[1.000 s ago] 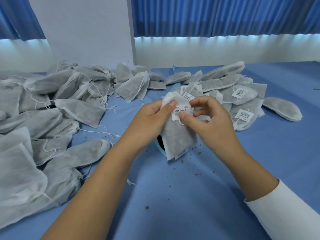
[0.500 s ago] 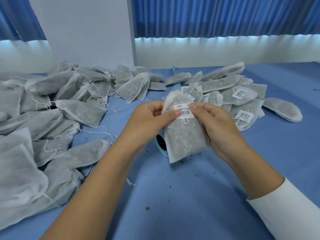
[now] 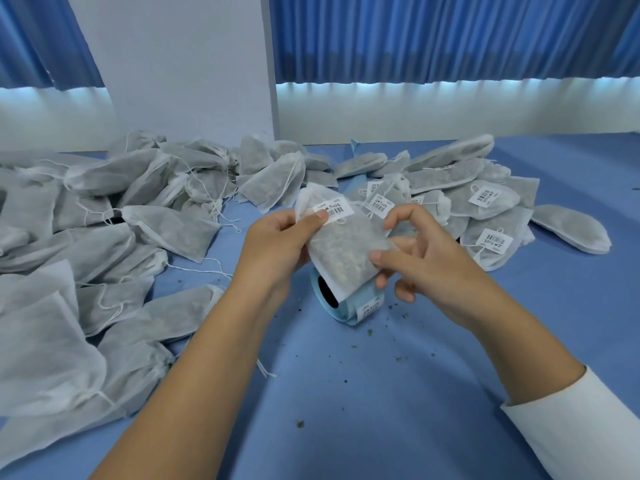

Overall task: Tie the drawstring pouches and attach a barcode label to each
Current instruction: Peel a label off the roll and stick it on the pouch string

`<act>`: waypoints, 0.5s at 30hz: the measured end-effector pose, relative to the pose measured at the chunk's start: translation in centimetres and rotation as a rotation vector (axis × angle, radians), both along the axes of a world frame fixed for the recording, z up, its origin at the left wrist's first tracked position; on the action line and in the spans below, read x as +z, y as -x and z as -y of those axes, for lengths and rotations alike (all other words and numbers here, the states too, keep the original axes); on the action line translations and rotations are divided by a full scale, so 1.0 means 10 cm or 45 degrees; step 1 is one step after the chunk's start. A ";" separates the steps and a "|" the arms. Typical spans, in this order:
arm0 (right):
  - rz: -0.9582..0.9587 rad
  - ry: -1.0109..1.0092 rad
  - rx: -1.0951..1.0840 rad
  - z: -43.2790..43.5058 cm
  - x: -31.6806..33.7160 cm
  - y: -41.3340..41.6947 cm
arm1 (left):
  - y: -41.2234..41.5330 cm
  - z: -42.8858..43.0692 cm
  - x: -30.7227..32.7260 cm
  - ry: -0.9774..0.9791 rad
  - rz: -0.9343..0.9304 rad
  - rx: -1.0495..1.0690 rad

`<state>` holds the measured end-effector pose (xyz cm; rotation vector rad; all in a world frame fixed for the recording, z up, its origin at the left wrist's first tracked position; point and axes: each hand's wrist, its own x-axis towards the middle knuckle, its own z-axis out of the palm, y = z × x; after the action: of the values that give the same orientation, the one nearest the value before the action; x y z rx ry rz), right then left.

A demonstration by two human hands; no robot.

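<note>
One held pouch (image 3: pixel 346 251) partly hides the label roll (image 3: pixel 367 304).

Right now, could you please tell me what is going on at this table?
A person is labelling filled drawstring pouches. The left hand grips one pouch near its top, thumb on the barcode label stuck there; the right hand pinches its lower edge. A blue label roll lies on the table beneath. To the left lie heaped unlabelled pouches, to the right labelled pouches.
</note>
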<state>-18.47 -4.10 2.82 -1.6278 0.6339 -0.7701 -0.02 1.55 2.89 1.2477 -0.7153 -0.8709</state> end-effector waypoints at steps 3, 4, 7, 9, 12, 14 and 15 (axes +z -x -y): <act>-0.031 -0.012 0.072 0.04 0.00 0.02 | -0.11 0.01 -0.01 -0.083 0.140 0.032; 0.012 -0.022 0.036 0.06 0.01 0.02 | -0.17 0.03 -0.02 -0.143 0.243 0.087; 0.497 -0.222 -0.165 0.15 0.06 0.02 | -0.38 0.06 -0.08 -0.338 0.689 0.254; 0.752 -0.394 -0.157 0.19 0.06 0.03 | -0.54 0.11 -0.15 -0.480 0.805 0.332; 0.716 -0.476 -0.129 0.17 0.01 0.01 | -0.83 0.11 -0.23 -0.751 0.870 0.465; 0.606 -0.455 -0.088 0.14 -0.04 -0.03 | -0.98 0.08 -0.28 -0.864 0.817 0.582; 0.555 -0.438 -0.067 0.13 -0.05 -0.04 | -1.05 0.07 -0.30 -0.908 0.750 0.623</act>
<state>-18.07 -5.40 2.28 -1.0883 0.4639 -0.9603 10.50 0.84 -0.10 2.2583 -0.5121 -0.3326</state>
